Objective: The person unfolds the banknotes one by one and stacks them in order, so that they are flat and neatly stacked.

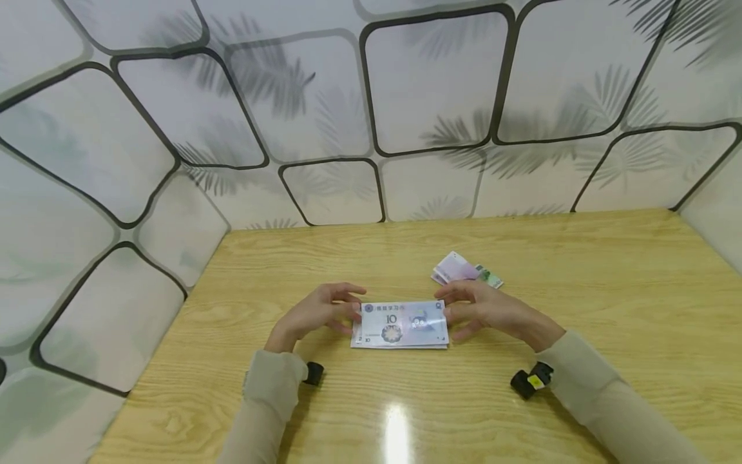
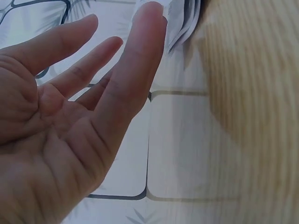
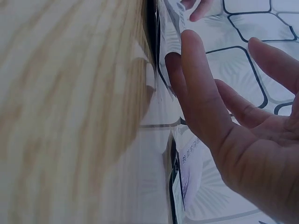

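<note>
A small stack of pale play banknotes (image 1: 404, 325), the top one marked 10, lies on the wooden table in the head view. At its left end is my left hand (image 1: 324, 310), fingers loosely extended, a fingertip overlapping the edge of the notes. My right hand (image 1: 484, 310) mirrors this at the other end, its fingers relaxed and right at the short edge. Close up in the left wrist view, one straight fingertip (image 2: 150, 18) meets the layered ends of the stack. The right wrist view shows a straight finger (image 3: 196, 60) beside the notes' edge.
Behind my right hand lies a second group of notes, a purple one (image 1: 455, 265) and a green one (image 1: 490, 277). The wood-grain table (image 1: 324, 258) runs back to a wall (image 1: 324, 96) patterned with leaves and dark outlines. Dark wrist-worn devices (image 1: 524, 383) sit by the sleeves.
</note>
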`<state>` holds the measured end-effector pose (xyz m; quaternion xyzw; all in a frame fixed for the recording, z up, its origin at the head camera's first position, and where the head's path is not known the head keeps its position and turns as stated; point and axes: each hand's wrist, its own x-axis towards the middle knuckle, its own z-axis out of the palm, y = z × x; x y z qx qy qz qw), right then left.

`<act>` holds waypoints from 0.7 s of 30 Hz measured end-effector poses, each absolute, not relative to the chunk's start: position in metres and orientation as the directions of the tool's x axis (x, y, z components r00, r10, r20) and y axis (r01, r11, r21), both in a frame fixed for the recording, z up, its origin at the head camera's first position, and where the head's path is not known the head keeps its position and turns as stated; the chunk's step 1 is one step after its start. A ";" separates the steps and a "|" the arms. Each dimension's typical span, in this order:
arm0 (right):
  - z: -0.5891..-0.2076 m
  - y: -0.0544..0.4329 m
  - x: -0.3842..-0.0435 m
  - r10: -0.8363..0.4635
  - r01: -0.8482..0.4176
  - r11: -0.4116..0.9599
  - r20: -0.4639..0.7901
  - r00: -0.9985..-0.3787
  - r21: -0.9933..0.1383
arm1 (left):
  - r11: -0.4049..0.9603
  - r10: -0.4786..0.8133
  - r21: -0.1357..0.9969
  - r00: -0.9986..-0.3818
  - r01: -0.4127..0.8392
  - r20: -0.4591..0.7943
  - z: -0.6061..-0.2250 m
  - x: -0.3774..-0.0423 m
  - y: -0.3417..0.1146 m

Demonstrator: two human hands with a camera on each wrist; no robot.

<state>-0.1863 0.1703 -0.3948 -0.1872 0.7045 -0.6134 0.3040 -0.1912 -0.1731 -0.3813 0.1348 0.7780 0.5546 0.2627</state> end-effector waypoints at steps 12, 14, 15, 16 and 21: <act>-0.388 0.173 -0.185 -0.617 0.060 0.229 -0.192 -0.763 -0.972 | 0.349 0.456 0.935 -0.861 -0.058 -0.224 -0.377 -0.191 -0.189; -0.387 0.174 -0.186 -0.613 0.052 0.238 -0.191 -0.767 -0.970 | 0.356 0.433 0.932 -0.873 -0.062 -0.224 -0.376 -0.191 -0.190; -0.386 0.174 -0.186 -0.614 0.049 0.240 -0.191 -0.766 -0.970 | 0.360 0.427 0.931 -0.875 -0.065 -0.227 -0.376 -0.191 -0.191; -0.386 0.174 -0.186 -0.615 0.047 0.244 -0.192 -0.765 -0.969 | 0.368 0.420 0.927 -0.877 -0.073 -0.235 -0.375 -0.192 -0.191; -0.385 0.172 -0.184 -0.626 0.003 0.270 -0.178 -0.759 -0.963 | 0.412 0.418 0.904 -0.858 -0.112 -0.297 -0.375 -0.192 -0.189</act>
